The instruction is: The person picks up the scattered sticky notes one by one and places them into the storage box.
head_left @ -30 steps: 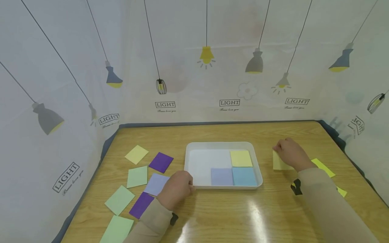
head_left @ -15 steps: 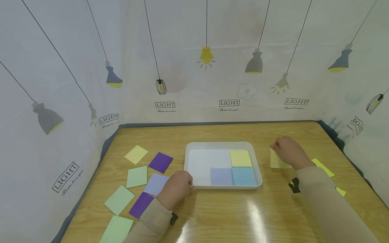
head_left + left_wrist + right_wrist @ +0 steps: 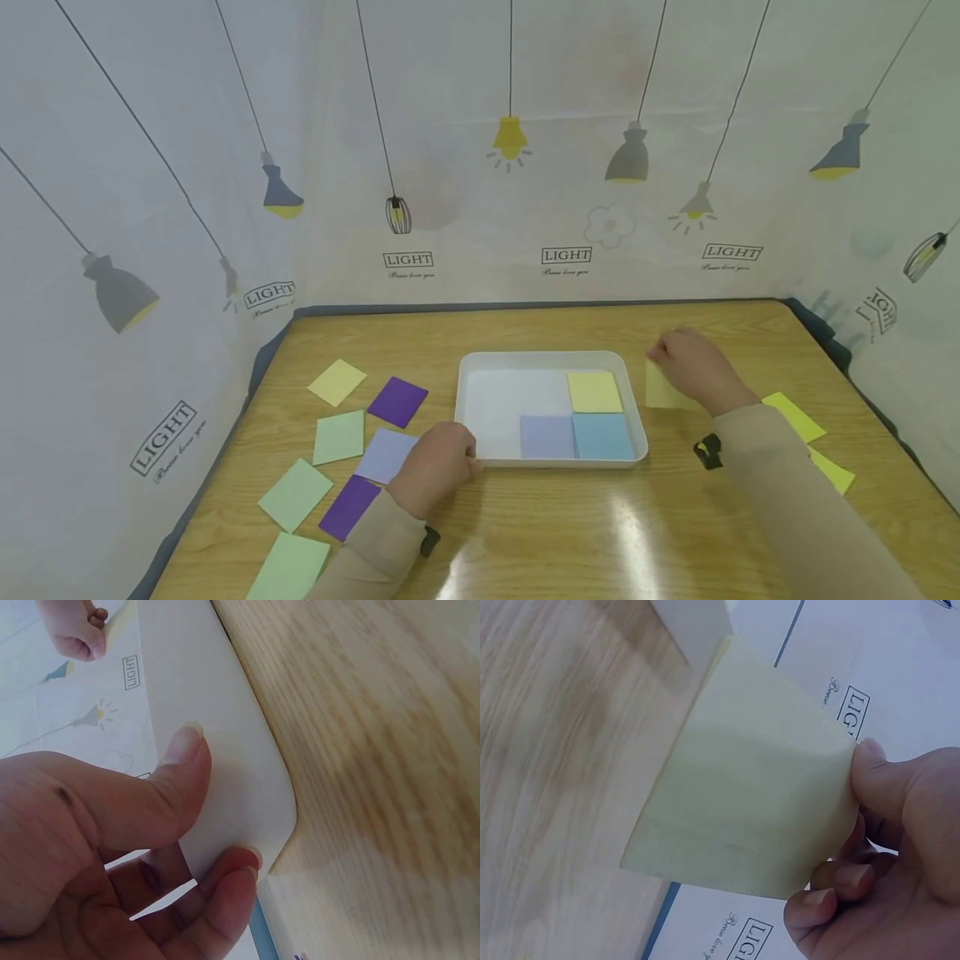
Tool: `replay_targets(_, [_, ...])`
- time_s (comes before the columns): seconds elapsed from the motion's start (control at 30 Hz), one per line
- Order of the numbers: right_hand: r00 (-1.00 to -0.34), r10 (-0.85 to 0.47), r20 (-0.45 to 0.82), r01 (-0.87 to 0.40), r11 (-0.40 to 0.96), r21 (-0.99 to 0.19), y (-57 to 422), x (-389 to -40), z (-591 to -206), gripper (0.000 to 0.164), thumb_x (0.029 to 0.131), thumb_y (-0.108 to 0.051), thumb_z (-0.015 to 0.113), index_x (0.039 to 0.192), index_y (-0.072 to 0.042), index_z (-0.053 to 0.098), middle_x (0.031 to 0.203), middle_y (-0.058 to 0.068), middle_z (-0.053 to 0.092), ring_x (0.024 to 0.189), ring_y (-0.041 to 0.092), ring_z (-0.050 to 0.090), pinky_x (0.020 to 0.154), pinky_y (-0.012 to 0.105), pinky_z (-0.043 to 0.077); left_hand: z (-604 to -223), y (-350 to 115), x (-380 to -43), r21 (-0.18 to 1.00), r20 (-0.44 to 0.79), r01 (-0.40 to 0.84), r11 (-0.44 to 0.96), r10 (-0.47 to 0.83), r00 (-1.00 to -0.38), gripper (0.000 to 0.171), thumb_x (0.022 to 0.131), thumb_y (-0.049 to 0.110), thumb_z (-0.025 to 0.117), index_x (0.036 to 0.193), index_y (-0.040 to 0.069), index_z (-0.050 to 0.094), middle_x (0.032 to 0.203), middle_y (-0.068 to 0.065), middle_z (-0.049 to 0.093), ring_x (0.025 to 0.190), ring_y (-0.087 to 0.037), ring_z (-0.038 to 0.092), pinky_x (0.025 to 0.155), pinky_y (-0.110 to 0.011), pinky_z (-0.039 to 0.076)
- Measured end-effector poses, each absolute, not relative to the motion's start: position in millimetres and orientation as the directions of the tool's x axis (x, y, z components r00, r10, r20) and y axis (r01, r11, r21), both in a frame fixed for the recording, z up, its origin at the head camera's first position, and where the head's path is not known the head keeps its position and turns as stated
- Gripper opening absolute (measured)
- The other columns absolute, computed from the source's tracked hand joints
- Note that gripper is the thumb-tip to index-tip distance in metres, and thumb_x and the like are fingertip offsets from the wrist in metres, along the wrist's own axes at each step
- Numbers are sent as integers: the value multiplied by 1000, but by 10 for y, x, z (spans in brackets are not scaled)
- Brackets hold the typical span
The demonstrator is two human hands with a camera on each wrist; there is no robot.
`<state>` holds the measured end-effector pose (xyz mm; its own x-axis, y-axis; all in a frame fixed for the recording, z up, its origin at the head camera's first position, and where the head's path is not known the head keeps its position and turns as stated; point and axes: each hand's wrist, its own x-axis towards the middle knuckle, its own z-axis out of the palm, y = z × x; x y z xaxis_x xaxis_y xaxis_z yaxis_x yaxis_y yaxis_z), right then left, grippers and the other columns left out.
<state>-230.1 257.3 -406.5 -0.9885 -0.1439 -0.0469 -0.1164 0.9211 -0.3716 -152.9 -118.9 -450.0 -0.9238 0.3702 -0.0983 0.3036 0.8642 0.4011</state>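
A white tray point(image 3: 495, 392) lies on the wooden table, and my left hand point(image 3: 438, 467) pinches its near left corner; the left wrist view shows the thumb and fingers point(image 3: 180, 780) on the tray's wall point(image 3: 232, 750). To the right of the tray, my right hand point(image 3: 697, 367) holds a pale yellow sticky note point(image 3: 750, 772) by one edge, raised above the table. Inside the tray, a pale yellow sticky note point(image 3: 594, 392) fills the far right, a blue one point(image 3: 603, 436) the near right corner, and a lavender one point(image 3: 547, 437) sits left of the blue.
On the left lie several loose sticky notes: light green point(image 3: 339, 437), purple point(image 3: 397, 401), lavender point(image 3: 382, 454) and pale yellow point(image 3: 337, 382). Bright yellow notes point(image 3: 795, 417) lie on the right, partly behind the right forearm. A printed white curtain point(image 3: 480, 208) surrounds the table's back and sides.
My right hand has moved left and slightly away from me with the pale yellow sticky note, closer to the tray. The left hand and tray stay where they were.
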Motion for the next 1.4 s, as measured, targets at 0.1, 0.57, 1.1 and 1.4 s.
replay_targets(0.1, [-987, -156, -27, -134, 918, -373, 2531, -2301, -4046, 33, 106, -22, 50, 106, 7, 65, 105, 21, 61, 93, 33, 57, 77, 46, 50, -4498, -1189, -1528, 405, -101, 299, 864, 367, -925, 25, 82, 8, 77, 61, 9, 63, 69, 2, 59, 64, -13, 49, 61, -29, 46])
replay_targets(0.57, [-982, -190, 22, -184, 909, -374, 2286, -2315, -3983, 29, 104, -20, 55, 100, 6, 67, 96, 18, 64, 84, 28, 57, 74, 43, 50, -4522, -1178, -1531, 404, -111, 286, 869, 357, -927, 27, 84, 11, 78, 62, 10, 64, 70, 3, 59, 63, -12, 49, 61, -28, 45])
replay_targets(1.1, [-979, -203, 20, -195, 905, -378, 2051, -2317, -3919, 29, 104, -23, 55, 104, 4, 67, 98, 16, 65, 84, 25, 58, 74, 41, 50, -4510, -1184, -1523, 395, -100, 297, 869, 362, -927, 26, 83, 11, 79, 62, 10, 64, 69, 3, 59, 63, -12, 49, 61, -28, 45])
replay_targets(1.4, [-973, -228, 25, -218, 888, -404, 1874, -2359, -3928, 25, 104, -22, 57, 98, 0, 67, 94, 13, 66, 82, 24, 56, 73, 40, 49, -4524, -1181, -1529, 388, -95, 301, 871, 363, -927, 26, 83, 11, 79, 62, 10, 64, 70, 3, 59, 64, -12, 49, 61, -28, 45])
